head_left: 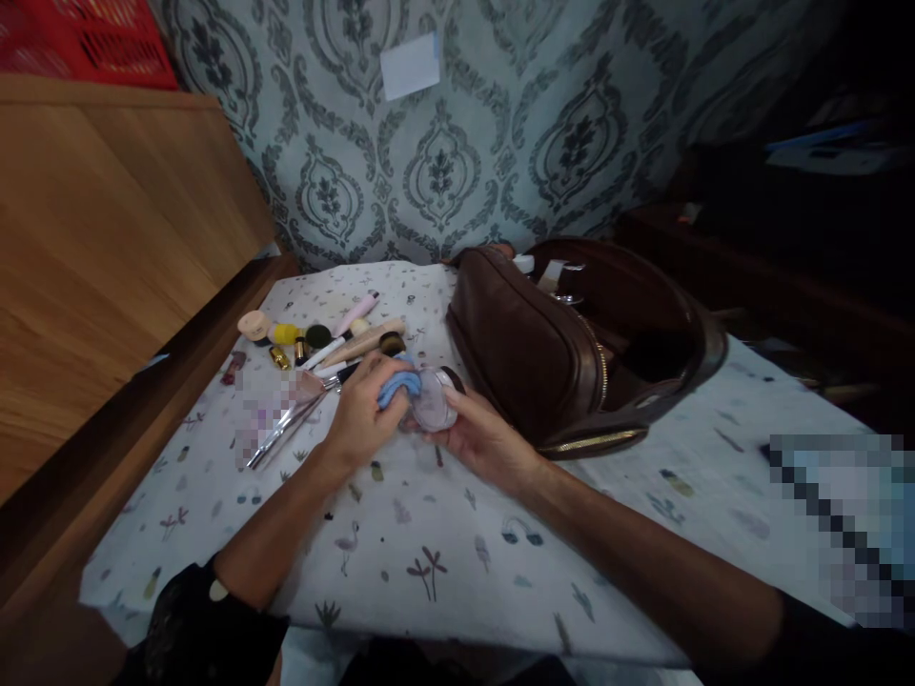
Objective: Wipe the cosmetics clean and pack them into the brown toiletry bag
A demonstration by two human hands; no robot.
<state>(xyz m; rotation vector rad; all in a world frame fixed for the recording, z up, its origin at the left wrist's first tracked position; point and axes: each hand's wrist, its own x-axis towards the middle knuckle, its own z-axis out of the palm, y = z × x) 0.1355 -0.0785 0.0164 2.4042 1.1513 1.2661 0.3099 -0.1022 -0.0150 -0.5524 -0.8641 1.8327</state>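
My left hand [367, 412] is closed around a folded blue cloth [398, 385], which presses against the side of a small round clear container [434, 400]. That container, maybe a plastic jar or compact, sits between the fingers of my right hand [487, 440]; its exact kind is hard to make out. Just beyond my left hand lie loose cosmetics: makeup brushes [364, 343], a pink tube [359, 311], a yellow-capped item [285, 333], a round beige compact [254, 326] and a small gold piece [279, 357]. Several of them overlap in a pile.
An open brown leather bag [525, 343] with gold zips stands right of my hands, small items inside it. A patterned white cloth [443, 610] covers the table. A wooden cabinet [121, 219] borders the left, and a patterned wall [443, 143] rises behind.
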